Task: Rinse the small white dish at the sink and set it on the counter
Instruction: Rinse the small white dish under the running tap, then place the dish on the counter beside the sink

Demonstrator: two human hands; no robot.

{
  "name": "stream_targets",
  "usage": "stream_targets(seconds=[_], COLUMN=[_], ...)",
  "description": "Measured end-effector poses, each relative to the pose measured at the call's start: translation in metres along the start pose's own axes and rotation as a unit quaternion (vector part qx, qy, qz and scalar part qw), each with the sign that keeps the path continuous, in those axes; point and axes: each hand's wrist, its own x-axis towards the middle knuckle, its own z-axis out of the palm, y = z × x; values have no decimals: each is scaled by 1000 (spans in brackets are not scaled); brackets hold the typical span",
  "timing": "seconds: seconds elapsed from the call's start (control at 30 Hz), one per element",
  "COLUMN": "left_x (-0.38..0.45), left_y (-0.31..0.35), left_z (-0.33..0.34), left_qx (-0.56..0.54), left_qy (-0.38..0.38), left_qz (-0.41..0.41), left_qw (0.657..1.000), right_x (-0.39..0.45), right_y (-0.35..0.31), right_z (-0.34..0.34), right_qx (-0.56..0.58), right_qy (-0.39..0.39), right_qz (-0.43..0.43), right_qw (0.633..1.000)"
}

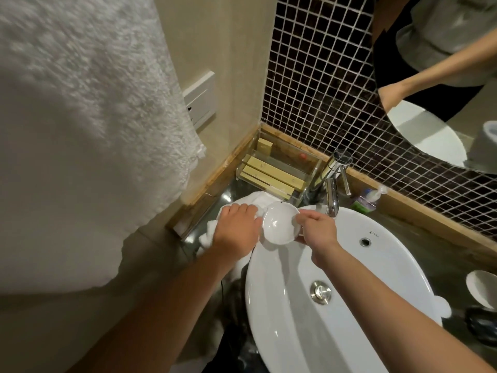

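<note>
The small white dish (278,224) is tilted over the far left rim of the white oval sink (376,262). My right hand (317,230) grips the dish's right edge. My left hand (236,230) is closed on a crumpled white cloth (212,232) that lies on the dark counter and touches the dish's left side. The chrome faucet (333,197) stands just right of the dish; no water is visibly running.
A big white towel (80,130) hangs at the left. A clear organiser (279,170) with boxed items sits in the back corner. A small bottle (368,197) stands behind the sink, and a white cup (481,289) sits on the counter at right. A mirror (443,76) hangs above.
</note>
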Motion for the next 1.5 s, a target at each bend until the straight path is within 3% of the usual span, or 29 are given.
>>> stream_targets(seconds=[0.1,0.3,0.4,0.5,0.67,0.8,1.17,1.5], left_x=[5,19,27,31,42,46,62,103], left_y=[12,39,56,72,114,161,297,383], left_z=[-14,-19,-18,-18,-22,-17,21,74], left_qx=[-182,-317,-319,-300,-313,-387,-343,-309], left_qy=[33,21,49,82,76,24,-110,-147], left_qz=[-89,-135,-99,-6,85,88,180,146], left_qw=[979,938,941,951,943,917,915,928], right_x=[-1,-6,-10,-13,-16,-21,-16,53], right_y=[-5,-12,-13,-11,-5,6,25,41], right_z=[1,-18,-40,-64,-103,-138,-256,-328], right_qx=[6,-48,-114,-155,-135,-88,-23,-66], right_qy=[-2,-5,7,43,113,161,270,268], right_qz=[-4,-12,-34,-45,-38,-21,9,14], right_qw=[1000,999,993,986,984,983,962,961])
